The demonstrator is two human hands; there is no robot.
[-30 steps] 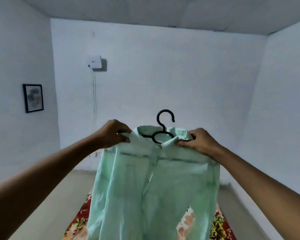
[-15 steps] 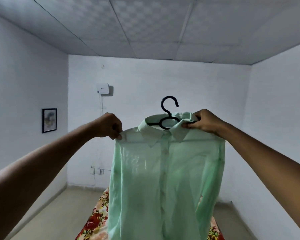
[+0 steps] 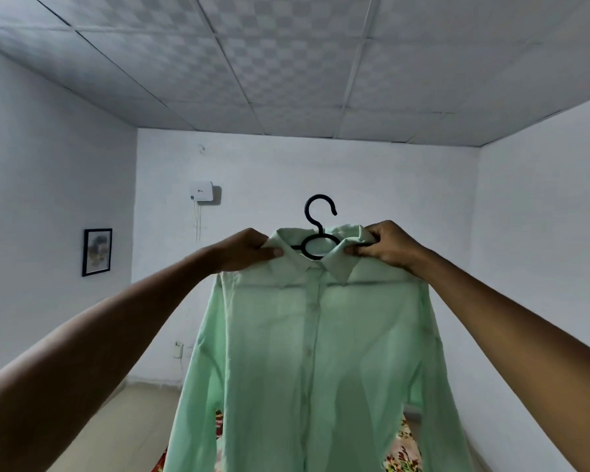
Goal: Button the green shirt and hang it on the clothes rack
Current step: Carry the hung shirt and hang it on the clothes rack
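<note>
A pale green shirt (image 3: 314, 352) hangs in front of me on a black plastic hanger (image 3: 315, 229), whose hook sticks up above the collar. The front placket looks closed down the middle. My left hand (image 3: 249, 250) pinches the left collar point and shoulder. My right hand (image 3: 385, 245) grips the right side of the collar together with the hanger arm. Both arms are stretched out at chest height. No clothes rack shows in this view.
White walls enclose the room. A small white box (image 3: 201, 191) with a dangling cable is fixed to the far wall, and a framed picture (image 3: 97, 252) hangs on the left wall. A floral cloth (image 3: 401, 451) lies low behind the shirt.
My left hand has slid from the shirt's left shoulder in to the collar. The view has tilted further up, showing more ceiling, and the shirt is held higher.
</note>
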